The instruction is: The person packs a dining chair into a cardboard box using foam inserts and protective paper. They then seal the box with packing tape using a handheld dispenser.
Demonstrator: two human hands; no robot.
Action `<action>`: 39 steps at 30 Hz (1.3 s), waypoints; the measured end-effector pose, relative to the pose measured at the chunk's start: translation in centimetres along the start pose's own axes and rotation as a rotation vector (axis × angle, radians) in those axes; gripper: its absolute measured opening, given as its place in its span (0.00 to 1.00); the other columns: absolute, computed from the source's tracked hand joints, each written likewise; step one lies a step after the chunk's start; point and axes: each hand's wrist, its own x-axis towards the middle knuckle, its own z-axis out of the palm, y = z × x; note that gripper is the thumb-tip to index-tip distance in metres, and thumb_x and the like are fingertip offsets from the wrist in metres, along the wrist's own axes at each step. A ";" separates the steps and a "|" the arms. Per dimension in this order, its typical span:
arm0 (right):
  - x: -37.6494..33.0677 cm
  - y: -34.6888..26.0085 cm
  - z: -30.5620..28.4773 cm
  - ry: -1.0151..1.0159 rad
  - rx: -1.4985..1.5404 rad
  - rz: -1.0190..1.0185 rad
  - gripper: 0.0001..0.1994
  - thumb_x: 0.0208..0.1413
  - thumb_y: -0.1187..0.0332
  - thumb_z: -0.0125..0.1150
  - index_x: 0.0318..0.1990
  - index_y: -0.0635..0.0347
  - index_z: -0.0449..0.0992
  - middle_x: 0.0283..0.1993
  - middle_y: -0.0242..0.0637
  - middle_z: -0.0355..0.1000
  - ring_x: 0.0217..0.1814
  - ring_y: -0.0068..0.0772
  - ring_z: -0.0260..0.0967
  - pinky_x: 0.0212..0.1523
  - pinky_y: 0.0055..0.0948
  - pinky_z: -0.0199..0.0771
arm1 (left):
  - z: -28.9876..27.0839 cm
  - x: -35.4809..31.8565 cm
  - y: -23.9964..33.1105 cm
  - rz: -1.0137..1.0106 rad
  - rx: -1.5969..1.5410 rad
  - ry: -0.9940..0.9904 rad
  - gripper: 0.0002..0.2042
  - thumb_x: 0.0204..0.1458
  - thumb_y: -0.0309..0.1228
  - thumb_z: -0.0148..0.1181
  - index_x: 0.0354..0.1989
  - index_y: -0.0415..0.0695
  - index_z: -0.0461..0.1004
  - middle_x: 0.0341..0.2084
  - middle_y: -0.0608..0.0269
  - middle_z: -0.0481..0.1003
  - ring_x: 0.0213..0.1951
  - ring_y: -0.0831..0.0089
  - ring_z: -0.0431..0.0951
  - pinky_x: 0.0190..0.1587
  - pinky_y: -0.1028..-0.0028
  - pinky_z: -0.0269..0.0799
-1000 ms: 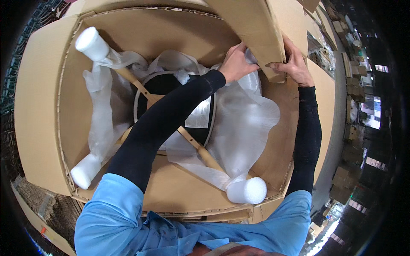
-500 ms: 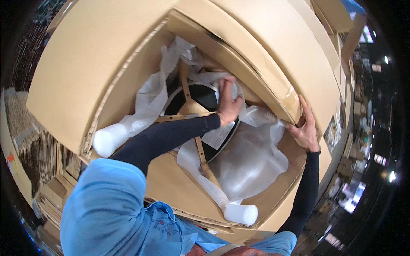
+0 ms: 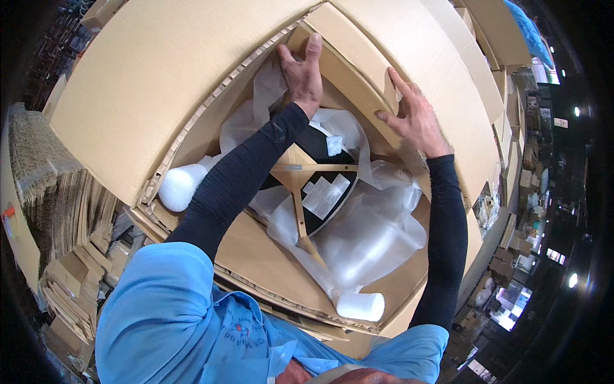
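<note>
Inside a large open carton [image 3: 249,253] lies a piece of furniture with a black rounded underside [image 3: 311,142], crossed wooden bars [image 3: 297,192] and white labels, perhaps a chair turned upside down. Translucent foam sheet [image 3: 364,224] surrounds it, and white foam rolls cap the leg ends [image 3: 361,306]. Along the carton's far right wall is a long, narrow cardboard piece [image 3: 348,48]. My left hand [image 3: 304,75] touches its far end with spread fingers. Farther along the same piece rests my right hand [image 3: 419,121], index finger stretched out and thumb apart on the near side.
Broad carton flaps [image 3: 160,70] fold outward around the opening. At the left stand stacks of flat cardboard [image 3: 54,173]. More cardboard boxes [image 3: 499,38] and a blue bag-like thing [image 3: 529,32] are at the upper right. Shelves or piles of goods fill the dark right side.
My left hand has left the black underside and reached up to the cardboard piece's far end. My right hand has slid up along the piece, which now sits differently against the wall.
</note>
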 end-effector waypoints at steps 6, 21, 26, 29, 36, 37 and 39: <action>-2.0 -1.4 1.8 0.111 -0.151 -0.010 0.47 0.40 0.67 0.76 0.72 0.44 0.59 0.54 0.50 0.68 0.58 0.54 0.69 0.58 0.47 0.72 | -0.1 0.6 0.4 0.014 -0.213 -0.067 0.45 0.46 0.55 0.72 0.61 0.30 0.60 0.57 0.44 0.67 0.59 0.58 0.68 0.64 0.63 0.61; -1.6 0.2 6.0 0.196 -0.288 0.044 0.47 0.41 0.60 0.76 0.72 0.40 0.58 0.61 0.51 0.62 0.63 0.56 0.61 0.63 0.52 0.62 | 3.0 -3.8 2.2 0.588 0.375 -0.023 0.29 0.49 0.39 0.69 0.51 0.28 0.68 0.69 0.39 0.53 0.72 0.44 0.46 0.72 0.46 0.37; -2.5 -3.6 6.0 0.246 -0.468 0.109 0.47 0.40 0.61 0.77 0.70 0.50 0.57 0.69 0.53 0.51 0.72 0.56 0.48 0.69 0.53 0.50 | 3.3 -1.6 0.0 0.714 1.008 -0.462 0.30 0.54 0.52 0.58 0.53 0.36 0.73 0.69 0.52 0.60 0.72 0.54 0.51 0.72 0.43 0.33; -7.4 -12.2 5.8 0.234 0.001 0.014 0.42 0.47 0.59 0.71 0.69 0.61 0.58 0.68 0.59 0.55 0.69 0.62 0.53 0.68 0.54 0.53 | 2.2 0.4 0.0 0.722 0.942 -0.503 0.30 0.54 0.52 0.58 0.55 0.38 0.73 0.68 0.50 0.60 0.71 0.54 0.54 0.73 0.44 0.32; -29.8 -30.8 2.8 -0.493 0.166 -0.143 0.37 0.47 0.56 0.71 0.66 0.52 0.66 0.70 0.51 0.57 0.71 0.57 0.54 0.70 0.56 0.51 | -3.0 -2.7 10.2 0.359 0.494 -0.677 0.24 0.51 0.41 0.63 0.50 0.33 0.73 0.49 0.44 0.77 0.53 0.50 0.76 0.58 0.59 0.70; -32.6 -31.4 3.9 -0.454 0.084 -0.099 0.33 0.47 0.58 0.71 0.63 0.51 0.69 0.71 0.51 0.56 0.72 0.58 0.53 0.70 0.56 0.51 | -4.9 -3.9 12.7 0.406 0.509 -0.731 0.23 0.53 0.41 0.62 0.49 0.34 0.73 0.49 0.45 0.77 0.53 0.50 0.77 0.57 0.59 0.71; -35.4 -31.7 6.5 -0.343 -0.035 0.006 0.26 0.45 0.61 0.71 0.55 0.52 0.75 0.72 0.51 0.54 0.72 0.61 0.51 0.71 0.58 0.50 | -9.5 -6.8 15.5 0.492 0.526 -0.854 0.23 0.55 0.42 0.61 0.50 0.36 0.72 0.49 0.46 0.77 0.51 0.50 0.77 0.56 0.58 0.71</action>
